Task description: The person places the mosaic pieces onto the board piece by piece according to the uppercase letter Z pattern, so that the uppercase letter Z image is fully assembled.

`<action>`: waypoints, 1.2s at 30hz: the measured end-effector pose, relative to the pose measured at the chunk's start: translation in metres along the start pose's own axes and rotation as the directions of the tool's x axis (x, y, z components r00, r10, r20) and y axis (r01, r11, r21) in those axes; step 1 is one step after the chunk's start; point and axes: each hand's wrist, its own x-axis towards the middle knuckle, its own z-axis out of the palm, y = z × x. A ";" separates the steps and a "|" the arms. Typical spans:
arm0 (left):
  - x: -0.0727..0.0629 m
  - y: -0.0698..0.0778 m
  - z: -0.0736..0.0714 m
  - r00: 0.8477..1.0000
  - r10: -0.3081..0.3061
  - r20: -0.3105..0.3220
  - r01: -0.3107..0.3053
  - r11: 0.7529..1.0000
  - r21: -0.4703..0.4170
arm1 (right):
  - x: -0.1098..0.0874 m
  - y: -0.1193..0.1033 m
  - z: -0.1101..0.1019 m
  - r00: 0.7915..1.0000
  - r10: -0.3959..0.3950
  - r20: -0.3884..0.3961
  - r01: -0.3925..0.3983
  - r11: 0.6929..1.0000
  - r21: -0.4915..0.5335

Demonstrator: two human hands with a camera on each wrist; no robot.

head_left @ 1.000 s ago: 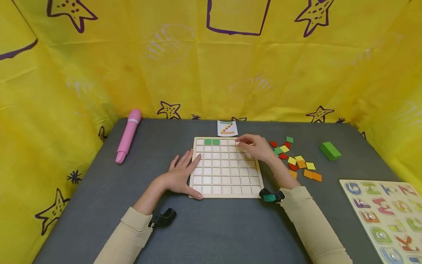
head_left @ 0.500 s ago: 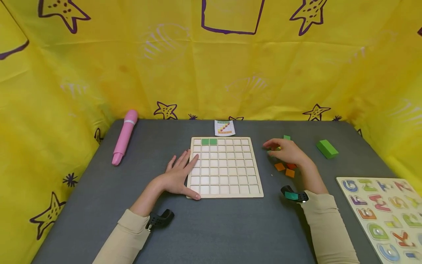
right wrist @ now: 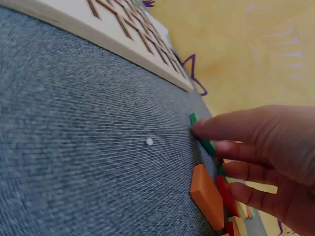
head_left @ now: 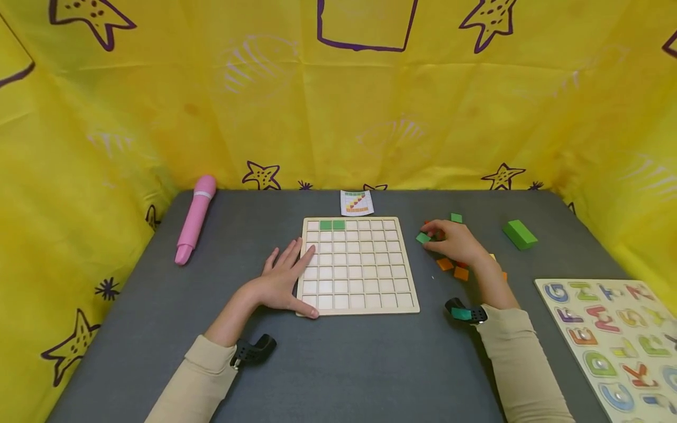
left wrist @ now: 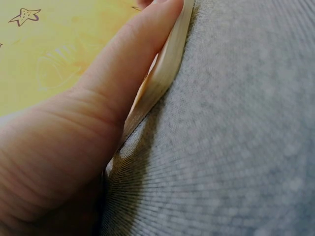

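Note:
A wooden grid board [head_left: 415, 294] lies on the table, with two green tiles [head_left: 332, 225] in its top row. My left hand [head_left: 280, 285] rests spread along the board's left edge. Its thumb [left wrist: 118, 64] lies along the pale wooden edge in the left wrist view. Right of the board, my right hand [head_left: 456, 242] pinches a green square tile [head_left: 423, 238] between thumb and fingers. The right wrist view has the thumb against this green tile [right wrist: 193, 120], an orange tile [right wrist: 206, 196] just below. The hand partly hides the loose pile.
Orange tiles [head_left: 461, 274] and other coloured pieces lie around the right hand; another green tile [head_left: 456, 218] is behind it. A pattern card [head_left: 357, 203] lies beyond the board. A green block [head_left: 520, 235] and letter board [head_left: 608, 346] are at right, a pink stick-like object [head_left: 194, 220] at left.
My right hand has moved right from the board's top row to the loose tiles and taken hold of a green tile. My left hand stays on the board's edge. The head view has shifted slightly.

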 end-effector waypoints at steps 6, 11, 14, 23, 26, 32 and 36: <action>0.001 -0.001 -0.001 1.000 0.003 0.007 -0.003 1.000 -0.008 | 0.001 0.001 0.005 0.999 0.026 -0.031 -0.027 1.000 -0.004; 0.001 -0.002 -0.001 1.000 0.010 0.006 -0.010 1.000 -0.013 | 0.002 0.000 0.008 0.998 0.040 -0.051 -0.040 0.999 0.004; 0.001 -0.004 0.000 1.000 0.016 0.003 -0.016 1.000 -0.015 | 0.003 -0.002 0.009 0.997 0.049 -0.059 -0.048 0.999 0.024; 0.001 -0.002 -0.002 1.000 0.003 0.009 -0.003 1.000 -0.013 | 0.008 -0.013 0.015 0.991 0.105 -0.082 -0.091 0.983 0.160; 0.001 -0.003 -0.002 1.000 0.000 0.006 0.000 1.000 -0.014 | 0.012 -0.019 0.020 0.989 0.123 -0.084 -0.103 0.972 0.212; 0.000 -0.003 -0.002 1.000 0.006 0.006 -0.006 1.000 -0.015 | 0.023 -0.037 0.032 0.982 0.170 -0.087 -0.136 0.942 0.305; 0.001 -0.002 -0.002 1.000 0.019 0.004 -0.018 1.000 -0.020 | 0.035 -0.053 0.039 0.986 0.152 -0.073 -0.122 0.944 0.308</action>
